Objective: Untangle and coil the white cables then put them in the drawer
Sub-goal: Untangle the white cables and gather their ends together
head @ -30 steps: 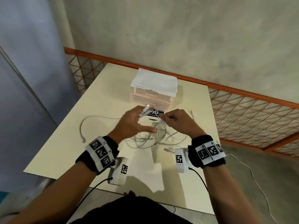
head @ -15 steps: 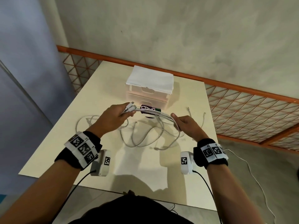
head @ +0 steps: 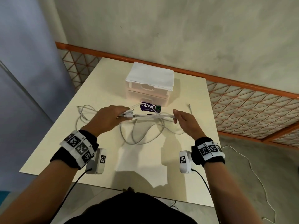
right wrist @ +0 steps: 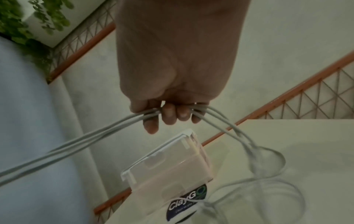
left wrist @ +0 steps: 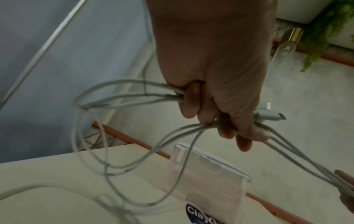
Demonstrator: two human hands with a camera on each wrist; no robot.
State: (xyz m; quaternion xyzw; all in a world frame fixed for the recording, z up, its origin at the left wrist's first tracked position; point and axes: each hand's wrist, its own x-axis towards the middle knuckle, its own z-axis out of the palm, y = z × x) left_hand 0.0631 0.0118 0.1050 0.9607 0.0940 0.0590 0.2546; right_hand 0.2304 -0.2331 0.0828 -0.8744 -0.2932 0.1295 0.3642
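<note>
Several white cables (head: 153,116) stretch in a taut bundle between my two hands above the cream table (head: 61,152). My left hand (head: 110,117) grips the bundle near the connector ends (left wrist: 272,116), fingers curled round the strands (left wrist: 134,97). My right hand (head: 181,118) holds the other end of the straight stretch, fingers curled over the strands (right wrist: 114,133). Slack loops (head: 139,135) hang down and lie on the table. A translucent two-drawer unit (head: 148,94), both drawers pushed in, stands behind the hands with a folded white cloth (head: 150,75) on top.
A dark oval sticker reading ClayG (head: 150,107) lies in front of the drawer unit. One loose cable end (head: 190,107) lies to the right. An orange railing with mesh (head: 242,101) runs behind the table. A thin wire (head: 252,172) trails on the floor at right.
My hands have moved apart, pulling the cable bundle from a curved arc into a straight line. The view has shifted slightly.
</note>
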